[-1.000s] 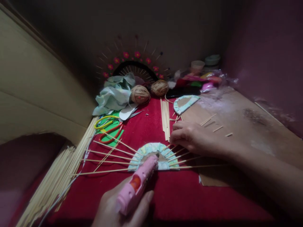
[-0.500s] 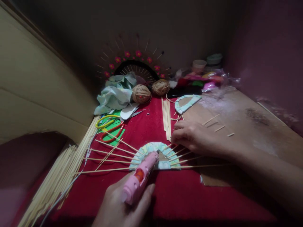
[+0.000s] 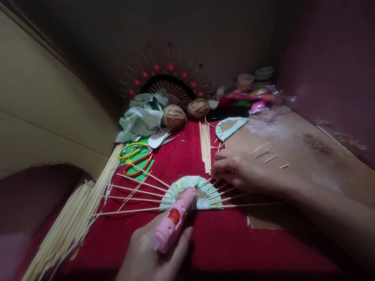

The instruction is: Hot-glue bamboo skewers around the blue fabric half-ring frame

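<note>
Wrapped around a pink hot glue gun (image 3: 175, 222), my left hand (image 3: 152, 249) holds it with the nozzle over a half-round piece (image 3: 187, 181) covered in pale blue-green patterned fabric. Thin bamboo sticks (image 3: 140, 200) fan out from this piece to both sides. At its upper right, my right hand (image 3: 234, 169) has its fingers pinched together at the outer part of a bamboo stick (image 3: 207, 181); the fingertips are partly hidden. The nozzle tip hides part of the piece's brown centre.
Scissors (image 3: 140, 162) lie on green paper at left, near a long stick bundle (image 3: 67, 218). Behind stand twine balls (image 3: 174, 116), crumpled fabric (image 3: 140, 121) and a flower-decorated fan (image 3: 158, 74). Another half-round piece (image 3: 230, 127) rests on the brown board (image 3: 293, 144) at right.
The view has shifted very slightly. Both hands and the glue gun stay in nearly the same place over the half-round piece.
</note>
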Demonstrator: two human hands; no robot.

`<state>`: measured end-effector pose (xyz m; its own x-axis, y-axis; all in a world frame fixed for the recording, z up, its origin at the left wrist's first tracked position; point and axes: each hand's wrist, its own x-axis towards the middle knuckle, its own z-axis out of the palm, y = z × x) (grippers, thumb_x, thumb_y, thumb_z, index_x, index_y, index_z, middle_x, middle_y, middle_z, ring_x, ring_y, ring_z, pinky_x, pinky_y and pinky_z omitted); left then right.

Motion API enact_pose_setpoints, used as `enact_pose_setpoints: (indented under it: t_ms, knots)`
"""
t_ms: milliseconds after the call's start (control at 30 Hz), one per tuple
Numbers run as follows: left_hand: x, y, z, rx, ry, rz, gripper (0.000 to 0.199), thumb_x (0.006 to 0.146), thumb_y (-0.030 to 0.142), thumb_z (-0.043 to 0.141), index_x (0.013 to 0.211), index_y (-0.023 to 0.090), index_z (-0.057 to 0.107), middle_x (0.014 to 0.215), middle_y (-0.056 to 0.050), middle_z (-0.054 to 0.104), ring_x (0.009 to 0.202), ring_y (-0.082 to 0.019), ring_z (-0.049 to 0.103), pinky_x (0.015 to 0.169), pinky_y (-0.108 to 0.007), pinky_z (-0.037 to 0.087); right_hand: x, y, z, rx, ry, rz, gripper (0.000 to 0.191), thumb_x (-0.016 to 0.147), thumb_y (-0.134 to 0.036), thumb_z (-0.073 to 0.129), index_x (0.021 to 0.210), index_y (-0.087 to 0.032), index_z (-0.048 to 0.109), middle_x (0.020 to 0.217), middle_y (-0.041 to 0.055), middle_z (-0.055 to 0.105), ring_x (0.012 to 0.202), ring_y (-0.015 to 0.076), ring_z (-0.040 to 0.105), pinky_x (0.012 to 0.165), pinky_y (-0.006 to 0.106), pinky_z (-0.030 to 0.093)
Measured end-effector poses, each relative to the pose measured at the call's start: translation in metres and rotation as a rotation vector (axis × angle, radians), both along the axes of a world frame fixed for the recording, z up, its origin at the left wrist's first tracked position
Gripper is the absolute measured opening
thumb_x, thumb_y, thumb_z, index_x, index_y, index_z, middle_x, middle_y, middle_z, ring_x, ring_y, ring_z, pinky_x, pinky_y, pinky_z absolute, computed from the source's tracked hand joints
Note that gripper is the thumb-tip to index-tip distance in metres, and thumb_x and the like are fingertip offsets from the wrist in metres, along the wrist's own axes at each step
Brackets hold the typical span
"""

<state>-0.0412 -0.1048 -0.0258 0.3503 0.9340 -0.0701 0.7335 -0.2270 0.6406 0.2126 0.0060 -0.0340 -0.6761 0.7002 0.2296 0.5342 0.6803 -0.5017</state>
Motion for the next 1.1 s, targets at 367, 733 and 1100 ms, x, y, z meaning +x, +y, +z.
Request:
enact_pose_setpoints:
  t_ms: [367,733,1100]
  knots:
    - [-0.005,-0.004,0.0,-0.008,-0.01,0.032,0.054,0.096,0.039,0.051,0.148,0.024,0.043,0.146,-0.007,0.053,0.136,-0.021,0.047,0.111,-0.033,0.038,-0.001,-0.001,-0.001,0.011,0.028,0.023,0.019,0.084,-0.002,0.059,0.077,-0.014,0.072,0.079,0.0045,0.059,0.072,0.014,0.052,0.062,0.026,0.036]
    - [0.0,-0.008,-0.002,0.039,-0.06,0.146,0.043,0.091,0.046,0.055,0.118,0.016,0.071,0.12,-0.013,0.072,0.114,-0.029,0.067,0.105,-0.041,0.048,0.0,0.001,-0.001,0.04,0.033,0.048,0.022,0.087,-0.004,0.058,0.071,-0.015,0.068,0.076,0.003,0.058,0.07,0.0128,0.051,0.062,0.025,0.036]
    - [0.0,-0.008,-0.003,-0.075,-0.157,0.133,0.051,0.094,0.04,0.054,0.141,0.021,0.054,0.144,-0.008,0.056,0.136,-0.024,0.047,0.114,-0.034,0.035,-0.004,0.0,-0.004,-0.002,0.02,0.035,0.019,0.084,-0.003,0.06,0.078,-0.017,0.072,0.08,0.0034,0.063,0.074,0.0144,0.054,0.065,0.026,0.038]
